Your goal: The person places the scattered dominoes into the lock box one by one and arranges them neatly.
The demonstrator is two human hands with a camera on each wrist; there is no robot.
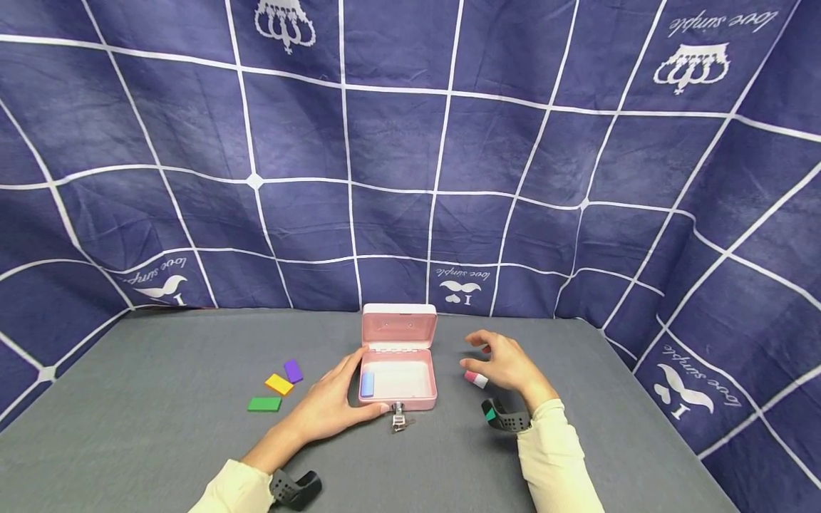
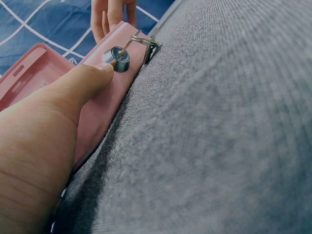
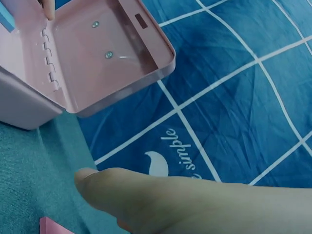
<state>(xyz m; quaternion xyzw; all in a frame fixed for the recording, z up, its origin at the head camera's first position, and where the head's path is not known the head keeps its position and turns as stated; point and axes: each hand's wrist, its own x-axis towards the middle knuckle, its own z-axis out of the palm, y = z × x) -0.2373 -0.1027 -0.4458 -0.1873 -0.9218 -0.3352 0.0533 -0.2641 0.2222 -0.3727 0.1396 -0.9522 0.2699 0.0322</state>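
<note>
A small pink cash box (image 1: 398, 403) stands on the table with its lid (image 1: 399, 328) raised and a light blue block (image 1: 367, 385) inside at the left. My left hand (image 1: 330, 402) grips the box's left side, the thumb at the front by the round lock (image 2: 117, 59) and the fingers at the back left corner. Keys (image 1: 399, 422) hang from that lock. To the right of the box, my right hand (image 1: 507, 362) hovers with thumb and fingers apart, nothing seen between them. Just below its thumb lies a pink and white block (image 1: 476, 379), partly in view in the right wrist view.
Left of the left hand lie a purple block (image 1: 293, 370), a yellow block (image 1: 279, 385) and a green block (image 1: 264, 405). A grey cloth (image 1: 160, 427) covers the table. A blue curtain with white lines (image 1: 398, 142) hangs behind and at the sides.
</note>
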